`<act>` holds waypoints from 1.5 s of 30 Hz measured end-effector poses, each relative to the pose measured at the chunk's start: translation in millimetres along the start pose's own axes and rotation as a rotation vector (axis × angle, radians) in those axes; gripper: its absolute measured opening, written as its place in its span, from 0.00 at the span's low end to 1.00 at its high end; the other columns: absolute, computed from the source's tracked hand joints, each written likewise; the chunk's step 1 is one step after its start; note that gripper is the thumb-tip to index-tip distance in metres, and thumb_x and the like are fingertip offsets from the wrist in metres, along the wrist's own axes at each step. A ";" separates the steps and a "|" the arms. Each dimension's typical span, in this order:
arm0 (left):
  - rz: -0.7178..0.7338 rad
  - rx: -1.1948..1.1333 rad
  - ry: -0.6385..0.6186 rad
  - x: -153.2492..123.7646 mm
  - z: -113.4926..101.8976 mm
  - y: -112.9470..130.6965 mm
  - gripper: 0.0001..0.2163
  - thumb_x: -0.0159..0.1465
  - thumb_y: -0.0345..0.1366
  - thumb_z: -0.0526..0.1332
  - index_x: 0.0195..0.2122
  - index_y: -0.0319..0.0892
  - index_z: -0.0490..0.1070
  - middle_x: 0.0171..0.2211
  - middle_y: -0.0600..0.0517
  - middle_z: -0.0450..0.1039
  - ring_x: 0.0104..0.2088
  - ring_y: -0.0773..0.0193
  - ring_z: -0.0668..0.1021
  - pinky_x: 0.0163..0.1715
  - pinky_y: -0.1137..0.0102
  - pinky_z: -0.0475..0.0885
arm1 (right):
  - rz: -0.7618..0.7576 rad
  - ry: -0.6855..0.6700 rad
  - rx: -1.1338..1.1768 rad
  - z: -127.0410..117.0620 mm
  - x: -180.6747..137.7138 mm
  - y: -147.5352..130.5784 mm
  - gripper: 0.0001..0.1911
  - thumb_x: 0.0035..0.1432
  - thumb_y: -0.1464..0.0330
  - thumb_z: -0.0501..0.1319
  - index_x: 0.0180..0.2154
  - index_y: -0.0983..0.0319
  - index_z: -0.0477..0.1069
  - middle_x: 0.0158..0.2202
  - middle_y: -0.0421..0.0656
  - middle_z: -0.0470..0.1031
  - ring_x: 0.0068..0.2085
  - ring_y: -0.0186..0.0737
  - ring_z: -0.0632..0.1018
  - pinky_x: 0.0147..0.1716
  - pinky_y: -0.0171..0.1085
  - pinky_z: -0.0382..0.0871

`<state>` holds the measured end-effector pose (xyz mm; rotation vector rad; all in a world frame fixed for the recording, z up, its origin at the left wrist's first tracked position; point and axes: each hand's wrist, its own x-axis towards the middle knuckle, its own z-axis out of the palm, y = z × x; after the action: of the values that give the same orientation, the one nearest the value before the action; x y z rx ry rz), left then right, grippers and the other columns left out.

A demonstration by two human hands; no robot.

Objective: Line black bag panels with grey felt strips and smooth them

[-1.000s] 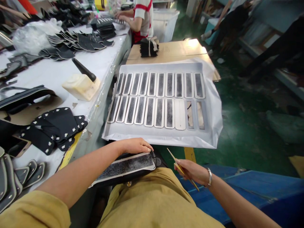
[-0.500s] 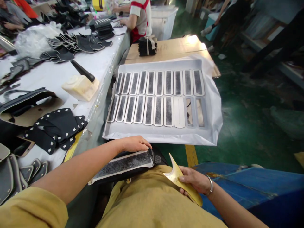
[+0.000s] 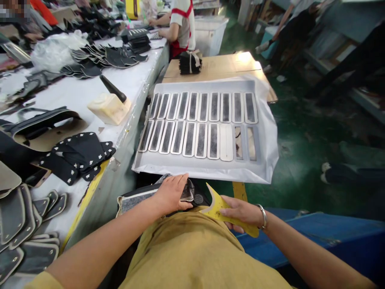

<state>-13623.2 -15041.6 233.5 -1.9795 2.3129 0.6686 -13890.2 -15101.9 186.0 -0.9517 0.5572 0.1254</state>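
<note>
My left hand [image 3: 171,194] lies over a black piece with a pale-edged grey strip [image 3: 135,201], close against my body. Its fingers and thumb curve round the right end, partly hiding it. In my right hand [image 3: 243,212] is a flat yellow piece [image 3: 213,206] with a curved notch at its tip. The notched end points toward the left hand, a little apart from it. Just beyond both hands, two rows of pale-edged dark strips [image 3: 213,138] lie on a grey board [image 3: 207,86] wrapped in white plastic; one strip shows a plain pale face.
To the left stands a white-topped table [image 3: 93,100] with a yellowish block-shaped container [image 3: 108,109], black panels [image 3: 80,152] and stacked grey pieces [image 3: 15,212]. A co-worker [image 3: 182,28] is at its far end. Blue covering [image 3: 297,228] lies at my right.
My left hand has turned, and its fingers now spread over the right end of the black piece. My right hand has brought the yellow piece slightly up and left. The view has shifted slightly.
</note>
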 end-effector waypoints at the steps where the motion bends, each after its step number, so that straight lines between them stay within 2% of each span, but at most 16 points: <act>1: -0.002 0.034 0.028 -0.5 4.1 2.1 0.43 0.49 0.49 0.66 0.62 0.33 0.52 0.58 0.36 0.60 0.56 0.46 0.65 0.57 0.56 0.57 | 0.004 -0.003 -0.019 1.9 0.3 -4.1 0.23 0.54 0.54 0.62 0.40 0.62 0.57 0.22 0.35 0.71 0.13 0.24 0.67 0.09 0.23 0.59; 8: 0.020 0.132 0.215 -4.3 24.5 5.9 0.39 0.51 0.39 0.61 0.62 0.29 0.51 0.57 0.36 0.59 0.55 0.47 0.63 0.57 0.58 0.53 | 0.044 0.038 -0.370 17.4 10.0 -29.8 0.24 0.56 0.49 0.58 0.40 0.62 0.56 0.22 0.36 0.71 0.14 0.26 0.68 0.10 0.25 0.59; 12: 0.032 0.135 0.254 -7.2 26.8 7.0 0.38 0.51 0.39 0.60 0.63 0.31 0.50 0.56 0.37 0.59 0.54 0.47 0.63 0.57 0.57 0.54 | 0.082 0.055 -0.514 23.6 19.3 -38.4 0.17 0.60 0.55 0.55 0.39 0.61 0.56 0.22 0.35 0.71 0.13 0.26 0.67 0.10 0.25 0.59; 18: 0.032 0.153 0.327 -11.7 27.7 9.3 0.40 0.53 0.37 0.60 0.66 0.40 0.44 0.56 0.39 0.58 0.54 0.47 0.63 0.56 0.56 0.55 | 0.099 0.058 -0.552 26.9 30.1 -46.4 0.10 0.62 0.61 0.53 0.39 0.60 0.55 0.22 0.35 0.70 0.13 0.27 0.67 0.10 0.26 0.60; 25: 0.065 0.199 0.391 -13.7 33.4 6.1 0.41 0.52 0.34 0.62 0.66 0.41 0.43 0.55 0.38 0.59 0.53 0.47 0.65 0.55 0.56 0.57 | 0.112 0.003 -0.544 26.5 41.0 -49.6 0.12 0.63 0.60 0.52 0.41 0.61 0.55 0.21 0.34 0.69 0.13 0.27 0.66 0.10 0.27 0.60; 31: 0.022 0.322 0.343 -18.1 27.6 10.0 0.37 0.56 0.34 0.60 0.65 0.41 0.45 0.58 0.36 0.58 0.55 0.46 0.65 0.56 0.55 0.57 | 0.138 -0.005 -0.555 23.3 47.9 -56.4 0.12 0.61 0.60 0.55 0.39 0.60 0.55 0.18 0.33 0.69 0.12 0.29 0.65 0.10 0.28 0.59; 34: 0.015 0.229 0.249 -23.0 15.9 5.2 0.42 0.54 0.40 0.64 0.65 0.36 0.43 0.59 0.37 0.58 0.57 0.49 0.63 0.58 0.58 0.57 | 0.122 0.019 -0.511 17.5 47.3 -54.5 0.13 0.58 0.60 0.58 0.39 0.60 0.58 0.18 0.33 0.69 0.13 0.29 0.65 0.10 0.28 0.57; 37: -0.033 0.116 0.175 -24.2 5.5 -1.5 0.48 0.49 0.47 0.67 0.65 0.31 0.43 0.56 0.37 0.62 0.55 0.51 0.66 0.57 0.61 0.59 | 0.110 0.053 -0.435 6.3 34.5 -42.4 0.15 0.49 0.62 0.66 0.33 0.63 0.66 0.18 0.34 0.70 0.13 0.28 0.65 0.11 0.28 0.55; 40: -0.057 0.118 0.141 -19.9 1.5 -3.6 0.47 0.49 0.47 0.67 0.64 0.29 0.47 0.56 0.37 0.63 0.55 0.51 0.67 0.57 0.61 0.59 | 0.051 0.157 -0.271 -2.7 20.8 -16.9 0.19 0.38 0.61 0.72 0.28 0.66 0.69 0.17 0.34 0.68 0.15 0.26 0.64 0.14 0.28 0.55; 42: -0.041 0.137 0.128 -15.6 1.9 -2.7 0.46 0.49 0.47 0.67 0.63 0.28 0.49 0.56 0.36 0.63 0.55 0.50 0.67 0.57 0.60 0.60 | -0.051 0.321 -0.102 -1.5 27.0 5.8 0.21 0.41 0.57 0.70 0.32 0.65 0.69 0.17 0.32 0.66 0.18 0.26 0.65 0.18 0.28 0.58; 45: -0.016 0.171 0.117 -10.8 5.6 -1.5 0.44 0.49 0.47 0.66 0.62 0.28 0.53 0.56 0.36 0.63 0.54 0.49 0.68 0.56 0.60 0.61 | -0.172 0.551 0.153 13.3 72.4 36.4 0.20 0.49 0.53 0.64 0.29 0.64 0.67 0.18 0.34 0.66 0.20 0.27 0.66 0.21 0.29 0.62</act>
<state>-13621.2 -15029.8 231.1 -2.0074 2.3263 0.3486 -13835.5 -15080.0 128.7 -0.8779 0.9717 -0.3410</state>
